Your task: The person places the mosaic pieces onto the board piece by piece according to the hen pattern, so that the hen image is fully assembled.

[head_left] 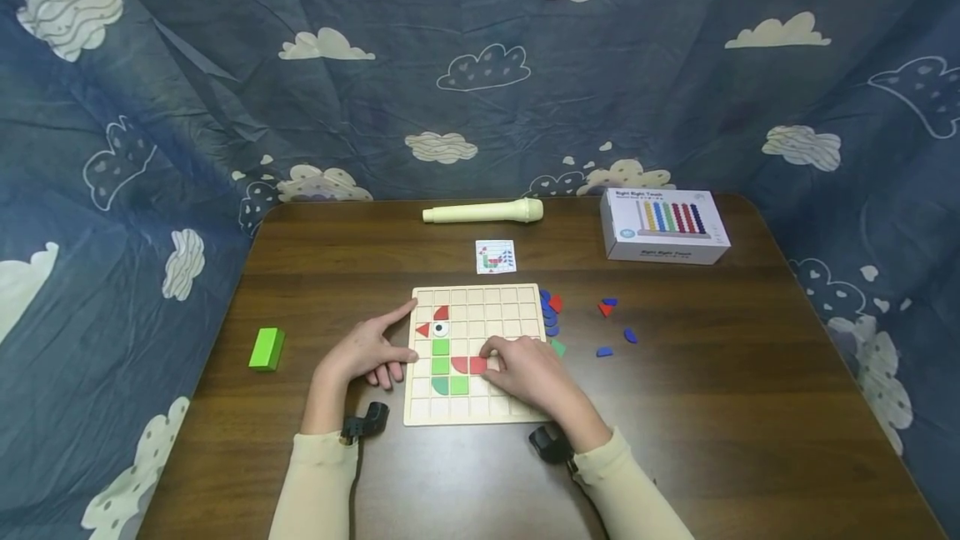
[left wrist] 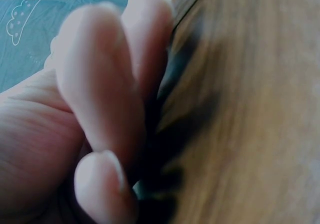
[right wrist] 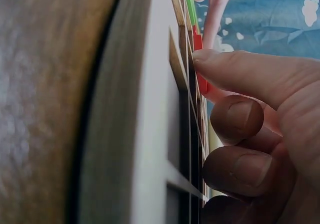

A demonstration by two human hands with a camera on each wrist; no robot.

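A wooden grid board (head_left: 476, 352) lies near the middle of the brown table (head_left: 712, 407). The right hand (head_left: 528, 369) rests on the board's near right part, fingertips pressing a red piece (head_left: 477, 365) seated beside a second red piece and green squares (head_left: 441, 357). The left hand (head_left: 367, 350) lies flat at the board's left edge, fingers relaxed, index extended, holding nothing. Loose blue and red pieces (head_left: 609, 307) lie to the right. On the far right, a white box (head_left: 663, 226) carries print too small to read. Only the right wrist view shows the fingertip (right wrist: 207, 58) touching the red piece edge-on; the left wrist view shows blurred fingers (left wrist: 107, 83) on the tabletop.
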